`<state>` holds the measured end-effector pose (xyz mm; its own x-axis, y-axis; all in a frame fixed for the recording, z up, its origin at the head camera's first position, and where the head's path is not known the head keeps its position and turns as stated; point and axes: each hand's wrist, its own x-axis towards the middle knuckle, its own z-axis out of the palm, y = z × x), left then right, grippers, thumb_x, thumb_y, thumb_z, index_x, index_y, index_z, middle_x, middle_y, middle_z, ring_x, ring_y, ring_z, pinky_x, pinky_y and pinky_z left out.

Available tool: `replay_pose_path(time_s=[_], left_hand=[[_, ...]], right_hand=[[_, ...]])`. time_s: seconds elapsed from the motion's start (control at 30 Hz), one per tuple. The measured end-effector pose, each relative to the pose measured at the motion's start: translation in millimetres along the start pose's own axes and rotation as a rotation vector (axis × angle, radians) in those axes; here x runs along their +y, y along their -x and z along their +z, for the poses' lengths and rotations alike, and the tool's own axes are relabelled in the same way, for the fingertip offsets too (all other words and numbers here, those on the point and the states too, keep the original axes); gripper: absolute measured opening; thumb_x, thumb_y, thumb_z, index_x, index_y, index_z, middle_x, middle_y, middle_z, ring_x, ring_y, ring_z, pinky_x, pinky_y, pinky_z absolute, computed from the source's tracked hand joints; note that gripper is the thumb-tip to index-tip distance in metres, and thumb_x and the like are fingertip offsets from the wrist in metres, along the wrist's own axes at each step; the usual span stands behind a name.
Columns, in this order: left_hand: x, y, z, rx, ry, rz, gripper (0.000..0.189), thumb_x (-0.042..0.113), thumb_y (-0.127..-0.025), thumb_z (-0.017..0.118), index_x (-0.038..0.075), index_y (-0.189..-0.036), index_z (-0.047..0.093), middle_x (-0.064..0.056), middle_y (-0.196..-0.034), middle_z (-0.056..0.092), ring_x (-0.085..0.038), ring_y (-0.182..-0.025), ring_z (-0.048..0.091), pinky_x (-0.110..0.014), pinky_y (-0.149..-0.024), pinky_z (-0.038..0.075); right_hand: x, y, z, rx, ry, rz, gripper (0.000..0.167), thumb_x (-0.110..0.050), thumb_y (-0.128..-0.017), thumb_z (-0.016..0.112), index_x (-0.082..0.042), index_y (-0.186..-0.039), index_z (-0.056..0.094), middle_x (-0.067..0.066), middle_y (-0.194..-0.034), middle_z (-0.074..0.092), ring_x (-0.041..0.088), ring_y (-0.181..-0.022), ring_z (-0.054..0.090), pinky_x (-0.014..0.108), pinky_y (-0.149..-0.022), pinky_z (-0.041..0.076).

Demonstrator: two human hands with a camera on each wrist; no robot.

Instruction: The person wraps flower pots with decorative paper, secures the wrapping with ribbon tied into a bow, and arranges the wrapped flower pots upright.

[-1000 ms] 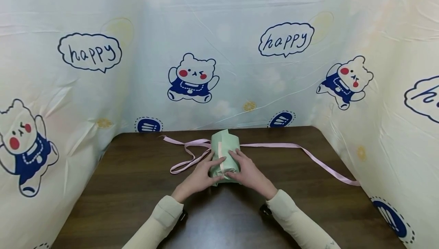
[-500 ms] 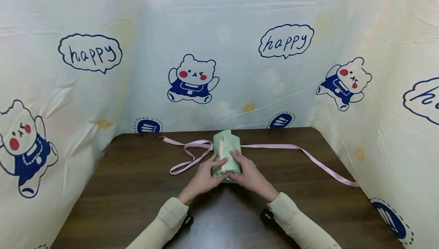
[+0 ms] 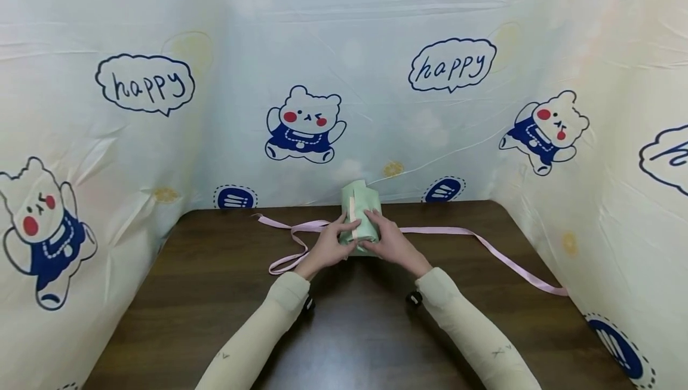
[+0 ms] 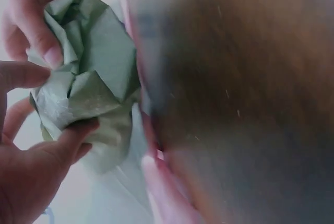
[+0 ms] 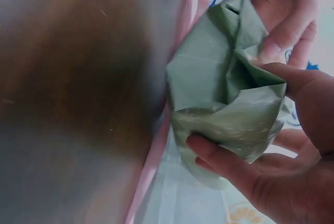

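A parcel wrapped in pale green paper is held between both hands at the far side of the table, tilted up with its top above the back edge. A narrow pale strip runs down its front. My left hand grips its left side, and my right hand grips the right side. Both thumbs lie by the folded, crumpled near end of the paper. In the right wrist view, fingers curl round this paper end. What is inside the wrapping is hidden.
A lilac ribbon stretches across the back of the dark wooden table, looped at the left and reaching the right edge. Its middle is hidden behind the hands and parcel. A printed curtain surrounds the table's back and sides.
Both hands have raised the parcel and moved it away from me, slightly to the right. Earlier it lay lower, over the ribbon's line. The ribbon has stayed in place.
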<state>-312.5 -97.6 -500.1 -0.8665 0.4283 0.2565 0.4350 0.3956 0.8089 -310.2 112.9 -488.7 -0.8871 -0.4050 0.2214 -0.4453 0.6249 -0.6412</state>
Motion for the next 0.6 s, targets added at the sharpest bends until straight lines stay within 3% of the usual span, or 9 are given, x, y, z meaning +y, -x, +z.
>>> replay_pose_path(time_s=[0.07, 0.1, 0.2, 0.4, 0.6], left_hand=[[-6.3, -5.9, -0.2, -0.002, 0.012, -0.014, 0.05, 0.011, -0.094, 0.07, 0.01, -0.143, 0.059, -0.029, -0.163, 0.021, -0.042, -0.118, 0.063, -0.027, -0.066, 0.051], [-8.9, -7.9, -0.4, -0.002, 0.014, -0.016, 0.05, 0.01, -0.094, 0.07, 0.009, -0.143, 0.059, -0.029, -0.163, 0.021, -0.043, -0.125, 0.059, -0.027, -0.067, 0.051], [-14.3, -10.2, -1.4, -0.008, 0.007, -0.025, 0.05, 0.01, -0.094, 0.07, 0.008, -0.142, 0.059, -0.03, -0.163, 0.021, -0.044, -0.125, 0.059, -0.034, -0.071, 0.052], [-17.3, -9.9, -4.0, -0.001, 0.013, -0.055, 0.05, 0.01, -0.093, 0.072, 0.009, -0.141, 0.06, -0.029, -0.161, 0.026, -0.045, -0.144, 0.037, -0.05, -0.1, 0.051], [-16.1, -4.7, -6.3, -0.003, 0.073, -0.077, 0.048, 0.006, -0.091, 0.074, 0.007, -0.138, 0.063, -0.027, -0.158, 0.036, -0.039, -0.148, 0.033, -0.054, -0.108, 0.045]], right_hand=[[6, -7.9, 2, -0.023, 0.013, 0.021, 0.081, -0.024, -0.092, 0.078, -0.007, -0.158, 0.035, 0.028, -0.161, 0.029, 0.044, -0.144, 0.038, 0.054, -0.106, 0.047], [8, -11.0, 3, -0.035, 0.011, 0.031, 0.081, -0.024, -0.092, 0.077, -0.007, -0.159, 0.034, 0.028, -0.162, 0.028, 0.044, -0.144, 0.038, 0.054, -0.106, 0.047], [12, -16.3, 6, -0.061, 0.017, 0.053, 0.081, -0.026, -0.093, 0.077, -0.008, -0.159, 0.034, 0.027, -0.163, 0.026, 0.046, -0.144, 0.037, 0.055, -0.106, 0.046], [8, -21.0, 9, -0.069, 0.045, 0.053, 0.077, -0.024, -0.093, 0.077, -0.008, -0.157, 0.037, 0.025, -0.162, 0.03, 0.045, -0.144, 0.038, 0.057, -0.107, 0.045], [0, -18.1, 9, -0.112, 0.112, 0.082, 0.075, -0.029, -0.094, 0.075, -0.012, -0.158, 0.038, 0.022, -0.164, 0.028, 0.041, -0.144, 0.04, 0.054, -0.107, 0.046]])
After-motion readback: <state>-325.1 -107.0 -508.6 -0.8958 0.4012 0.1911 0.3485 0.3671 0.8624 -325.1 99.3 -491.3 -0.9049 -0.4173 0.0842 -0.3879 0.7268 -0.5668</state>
